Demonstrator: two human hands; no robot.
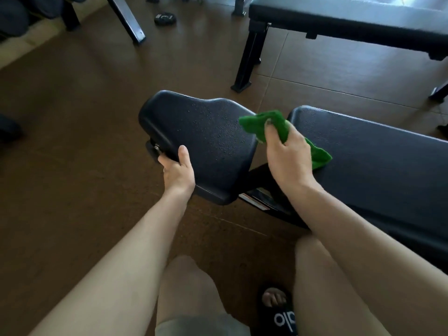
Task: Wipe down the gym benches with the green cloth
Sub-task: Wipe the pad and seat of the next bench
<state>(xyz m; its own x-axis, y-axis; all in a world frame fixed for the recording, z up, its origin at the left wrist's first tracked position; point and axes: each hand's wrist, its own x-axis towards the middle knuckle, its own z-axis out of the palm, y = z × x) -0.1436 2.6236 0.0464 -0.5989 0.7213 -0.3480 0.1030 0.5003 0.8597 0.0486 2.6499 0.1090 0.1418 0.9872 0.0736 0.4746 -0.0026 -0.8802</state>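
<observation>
While droplets bead seat pad (201, 139), brown floor (72, 117), perhaps rubber

- Brown floor (72, 141), the landmark for all below.
- Tiled patch (339, 76) of floor at the upper right, lighter, with thin seams.
- Weight plate (165, 19), black and round, flat on the floor near its top edge.
- Steel beam (126, 19), black, slanting down to the floor just left of the plate.
- Slide sandal (278, 311), black with white letters, on the floor at the bottom, toes showing.
</observation>
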